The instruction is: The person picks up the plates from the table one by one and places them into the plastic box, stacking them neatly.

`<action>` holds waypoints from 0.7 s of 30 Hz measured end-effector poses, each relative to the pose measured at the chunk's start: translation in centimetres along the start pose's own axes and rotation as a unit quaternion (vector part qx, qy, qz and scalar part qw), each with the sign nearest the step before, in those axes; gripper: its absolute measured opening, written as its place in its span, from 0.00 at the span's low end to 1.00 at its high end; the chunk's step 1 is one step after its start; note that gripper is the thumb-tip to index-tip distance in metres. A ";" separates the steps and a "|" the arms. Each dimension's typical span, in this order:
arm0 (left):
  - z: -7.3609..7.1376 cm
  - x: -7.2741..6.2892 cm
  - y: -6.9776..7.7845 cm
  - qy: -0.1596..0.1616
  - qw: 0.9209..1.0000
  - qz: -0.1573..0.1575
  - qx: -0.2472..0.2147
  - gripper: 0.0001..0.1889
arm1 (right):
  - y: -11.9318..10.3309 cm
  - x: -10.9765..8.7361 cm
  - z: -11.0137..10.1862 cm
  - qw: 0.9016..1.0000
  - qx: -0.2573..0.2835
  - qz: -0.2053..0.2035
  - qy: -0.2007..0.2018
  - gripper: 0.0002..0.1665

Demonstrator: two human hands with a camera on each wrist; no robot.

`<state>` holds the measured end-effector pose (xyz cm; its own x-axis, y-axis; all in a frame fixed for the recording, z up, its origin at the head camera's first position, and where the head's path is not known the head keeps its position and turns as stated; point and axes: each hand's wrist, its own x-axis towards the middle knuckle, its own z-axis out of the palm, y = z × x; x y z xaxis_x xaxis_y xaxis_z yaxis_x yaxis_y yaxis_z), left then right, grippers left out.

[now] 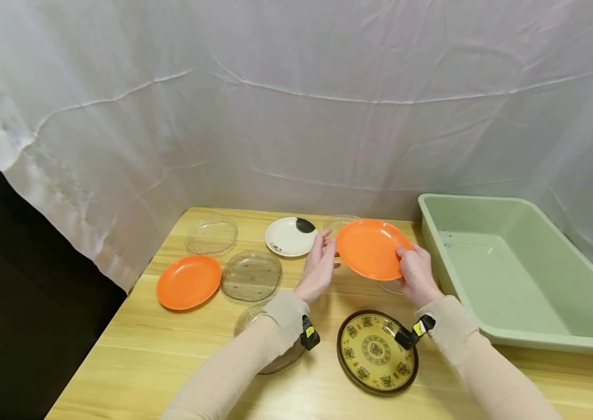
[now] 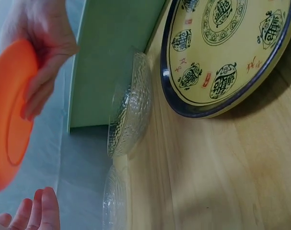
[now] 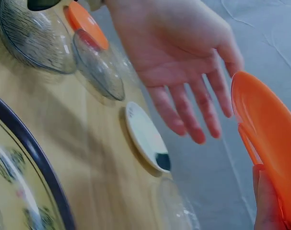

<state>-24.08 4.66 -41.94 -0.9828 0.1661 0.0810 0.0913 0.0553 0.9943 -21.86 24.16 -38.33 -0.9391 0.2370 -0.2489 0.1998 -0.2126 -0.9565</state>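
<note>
An orange plate [image 1: 372, 248] is held up above the table, tilted, by my right hand [image 1: 417, 275], which grips its right rim between thumb and fingers. At the plate's opposite rim is my left hand [image 1: 319, 268]. In the right wrist view the left hand [image 3: 176, 67] shows its palm with the fingers extended, its thumb right at the rim of the plate [image 3: 270, 143]. Below the hands lies a yellow patterned plate [image 1: 377, 353] with a dark rim. Clear glass dishes [image 2: 131, 105] stand on the table behind it, partly hidden by the raised plate in the head view.
A large green tub [image 1: 501, 280] stands at the right. On the left are a second orange plate [image 1: 188, 282], a clear dish [image 1: 212, 235], a smoky glass dish [image 1: 251, 276] and a white plate [image 1: 286, 239] with a black patch. My left forearm partly covers another glass dish [image 1: 246, 321].
</note>
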 end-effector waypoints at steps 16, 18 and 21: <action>3.3 -0.4 0.7 -0.052 0.986 0.082 0.137 0.26 | -4.5 1.2 -6.4 0.998 0.042 -0.020 0.035 0.07; 4.0 -0.5 1.0 -0.065 0.981 0.089 0.159 0.26 | -5.0 1.4 -7.4 0.998 0.056 -0.019 0.028 0.07; 5.2 -0.6 1.4 -0.090 0.970 0.099 0.204 0.27 | -5.6 1.7 -9.0 0.997 0.066 -0.021 0.028 0.12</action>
<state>-22.49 9.76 -40.95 -0.8984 0.3812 0.2182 0.3683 0.3830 0.8471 -22.06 34.31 -34.76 -0.9280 0.3002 -0.2206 0.1188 -0.3228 -0.9390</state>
